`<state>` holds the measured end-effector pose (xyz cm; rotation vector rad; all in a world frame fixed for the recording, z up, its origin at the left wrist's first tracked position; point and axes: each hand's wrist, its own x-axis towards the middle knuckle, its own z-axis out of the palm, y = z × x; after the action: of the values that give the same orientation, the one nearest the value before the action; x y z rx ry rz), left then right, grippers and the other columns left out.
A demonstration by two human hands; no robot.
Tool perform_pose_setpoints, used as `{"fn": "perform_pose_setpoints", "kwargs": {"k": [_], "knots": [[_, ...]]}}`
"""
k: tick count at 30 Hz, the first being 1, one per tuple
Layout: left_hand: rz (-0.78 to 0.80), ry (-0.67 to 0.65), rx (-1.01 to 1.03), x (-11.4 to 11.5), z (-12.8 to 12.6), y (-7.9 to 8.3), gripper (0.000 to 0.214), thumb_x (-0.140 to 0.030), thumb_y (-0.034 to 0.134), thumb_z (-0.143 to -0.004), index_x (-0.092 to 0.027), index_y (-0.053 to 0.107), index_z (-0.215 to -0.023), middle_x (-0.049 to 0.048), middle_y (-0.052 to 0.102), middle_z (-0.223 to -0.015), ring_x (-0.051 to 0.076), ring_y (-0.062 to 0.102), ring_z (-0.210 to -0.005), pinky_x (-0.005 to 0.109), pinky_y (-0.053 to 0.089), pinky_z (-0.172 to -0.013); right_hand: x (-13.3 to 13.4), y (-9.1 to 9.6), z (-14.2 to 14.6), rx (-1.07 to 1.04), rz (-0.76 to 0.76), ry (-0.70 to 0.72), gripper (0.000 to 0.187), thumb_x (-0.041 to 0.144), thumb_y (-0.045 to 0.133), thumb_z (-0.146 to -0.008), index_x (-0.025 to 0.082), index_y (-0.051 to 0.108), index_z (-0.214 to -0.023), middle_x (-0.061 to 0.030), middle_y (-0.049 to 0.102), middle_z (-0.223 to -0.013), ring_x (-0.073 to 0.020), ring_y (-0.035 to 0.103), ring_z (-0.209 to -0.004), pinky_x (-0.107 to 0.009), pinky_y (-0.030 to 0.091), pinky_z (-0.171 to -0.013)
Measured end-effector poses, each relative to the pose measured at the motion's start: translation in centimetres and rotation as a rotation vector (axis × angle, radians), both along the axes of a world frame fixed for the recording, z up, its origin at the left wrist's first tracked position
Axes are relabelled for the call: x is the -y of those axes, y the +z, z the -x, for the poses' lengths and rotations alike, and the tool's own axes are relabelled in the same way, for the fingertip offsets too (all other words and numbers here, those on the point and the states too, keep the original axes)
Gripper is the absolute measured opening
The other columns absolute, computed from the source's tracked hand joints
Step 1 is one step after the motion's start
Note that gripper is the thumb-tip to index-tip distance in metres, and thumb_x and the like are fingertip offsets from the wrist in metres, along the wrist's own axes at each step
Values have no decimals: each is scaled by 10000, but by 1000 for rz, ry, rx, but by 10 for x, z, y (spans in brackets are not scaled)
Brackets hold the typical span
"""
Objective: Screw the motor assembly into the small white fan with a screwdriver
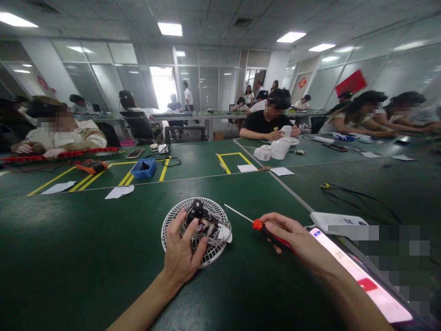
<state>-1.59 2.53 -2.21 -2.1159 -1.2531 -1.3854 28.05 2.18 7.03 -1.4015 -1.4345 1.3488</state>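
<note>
Left hand (182, 252), grip unclear, spans a stiff-looking mechanism (206, 226) on a grille (215, 249) best held by its rim (163, 231); right hand (292, 233) grasps a screwdriver (258, 225).

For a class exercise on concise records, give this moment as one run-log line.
left hand: fingers spread on mechanism | mechanism: atop white grille | right hand: holding screwdriver | screwdriver tip: apart from mechanism

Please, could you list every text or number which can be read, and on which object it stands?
"37": on the lit phone screen, at the right.
Too unclear to read: dark marks on the white device beside it; the red diamond sign; any print on the white papers.
</note>
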Motion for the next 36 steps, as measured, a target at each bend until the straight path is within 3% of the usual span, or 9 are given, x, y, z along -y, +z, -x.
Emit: {"fn": "perform_pose_setpoints", "kwargs": {"k": [3,5,10,15,22,27,32,36], "knots": [[-6,19,22,0,0,1,788,-244,651,-906,-289,212,-1559,154,355,-1536,296,401,-1406,468,360,-1125,-2,-16,10,217,-143,-52,313,448,576,-901,236,622,-1127,-21,577,-889,-209,568,-798,-310,489,-637],[-5,62,7,1,1,4,762,-254,639,-917,-290,221,-1553,156,402,-1515,298,431,-1379,474,342,-1098,-1,-28,19,390,-253,-79,276,346,504,-945,242,612,-1177,-40,603,-970,-232,590,-908,-382,488,-820],[46,161,-8,-4,3,14,686,-334,626,-933,-267,281,-1523,159,505,-1449,300,522,-1298,456,317,-1017,2,-48,39,498,-351,-14,264,221,468,-961,233,614,-1180,-74,622,-1132,-244,596,-1072,-394,454,-964],[140,154,18,-16,13,22,731,-430,611,-935,-218,251,-1534,128,650,-1261,279,618,-1119,426,342,-945,1,-55,48,568,-380,-41,269,158,583,-892,214,632,-1150,-73,620,-1100,-239,601,-1035,-365,476,-926],[235,147,-55,-22,24,34,592,-509,604,-914,-192,473,-1397,107,685,-1169,270,621,-1048,422,355,-915,4,-51,52,542,-387,4,313,123,662,-818,200,640,-1120,-72,623,-1134,-236,606,-1059,-362,481,-957],[300,120,-108,-23,33,49,534,-507,631,-877,-202,565,-1311,87,705,-1114,262,625,-1012,421,374,-892,7,-52,56,565,-380,35,303,83,598,-850,217,655,-1116,-79,617,-1188,-239,592,-1138,-376,469,-1012],[274,159,-111,-21,57,53,580,-515,622,-838,-191,550,-1313,59,691,-972,244,633,-892,407,396,-848,8,-56,59,603,-387,29,310,68,586,-855,217,652,-1119,-76,613,-1180,-232,599,-1131,-369,472,-1015],[291,215,-142,-14,85,55,586,-513,603,-825,-209,543,-1322,64,679,-985,263,637,-909,436,409,-884,10,-54,60,649,-376,35,289,97,587,-871,221,642,-1126,-76,600,-1173,-230,611,-1095,-357,491,-977]]}}
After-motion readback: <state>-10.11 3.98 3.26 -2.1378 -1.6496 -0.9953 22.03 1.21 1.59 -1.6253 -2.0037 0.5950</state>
